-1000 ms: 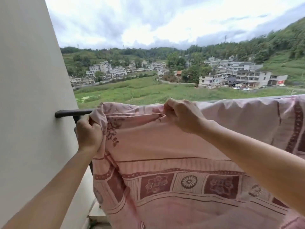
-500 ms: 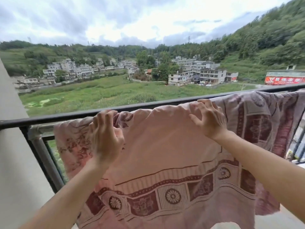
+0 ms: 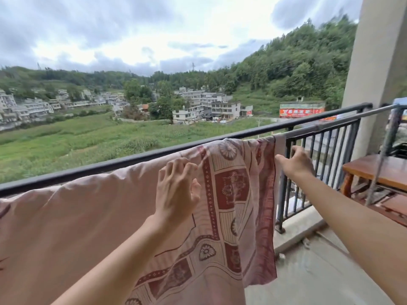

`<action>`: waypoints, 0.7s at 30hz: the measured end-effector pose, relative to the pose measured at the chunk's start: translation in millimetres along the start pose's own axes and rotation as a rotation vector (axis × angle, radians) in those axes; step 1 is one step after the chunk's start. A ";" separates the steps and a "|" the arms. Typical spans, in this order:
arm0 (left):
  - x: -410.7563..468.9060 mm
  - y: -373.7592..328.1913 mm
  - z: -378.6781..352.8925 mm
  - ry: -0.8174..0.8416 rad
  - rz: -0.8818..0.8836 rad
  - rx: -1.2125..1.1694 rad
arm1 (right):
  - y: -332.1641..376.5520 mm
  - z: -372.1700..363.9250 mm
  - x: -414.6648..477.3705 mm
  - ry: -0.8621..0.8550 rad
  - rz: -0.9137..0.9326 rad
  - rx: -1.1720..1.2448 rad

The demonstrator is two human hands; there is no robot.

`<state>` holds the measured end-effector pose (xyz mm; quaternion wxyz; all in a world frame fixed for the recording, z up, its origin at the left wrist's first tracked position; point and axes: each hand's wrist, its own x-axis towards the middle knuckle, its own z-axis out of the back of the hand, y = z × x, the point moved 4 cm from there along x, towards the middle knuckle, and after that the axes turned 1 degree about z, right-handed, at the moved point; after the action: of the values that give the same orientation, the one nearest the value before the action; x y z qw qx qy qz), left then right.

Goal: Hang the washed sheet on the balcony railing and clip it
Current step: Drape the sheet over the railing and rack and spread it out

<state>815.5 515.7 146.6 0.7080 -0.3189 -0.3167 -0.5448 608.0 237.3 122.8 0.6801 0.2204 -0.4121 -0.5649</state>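
head view: sheet [image 3: 110, 216] is draped over the railing [image 3: 110, 166], centre to lower left of frame. left hand [image 3: 176, 190] rests spread-fingered on it. right hand [image 3: 296, 164], fingers extended, touches its right edge. hanging judged done; clipping remains, no clips visible. wooden table [image 3: 363, 170] and pillar [image 3: 378, 62] stand at right, clear of the work.

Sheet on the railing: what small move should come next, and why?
Probably draw the right edge of the sheet further along the railing with the right hand while the left hand steadies it: that end hangs bunched in folds, and no clip is in view.
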 end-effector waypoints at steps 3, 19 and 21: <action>22.4 -26.5 -40.4 0.005 -0.013 -0.021 | -9.2 -16.4 43.0 0.129 -0.072 0.149; 68.9 -60.6 -129.8 0.062 0.063 0.148 | 23.4 -90.8 100.9 0.428 -0.179 0.527; 73.6 -54.9 -132.9 0.109 0.075 0.178 | 54.4 -89.2 85.2 0.526 -0.033 0.624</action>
<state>790.6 356.8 131.9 0.7696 -0.2360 -0.3127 -0.5043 714.0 156.0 140.8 0.6535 0.5597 -0.3723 -0.3480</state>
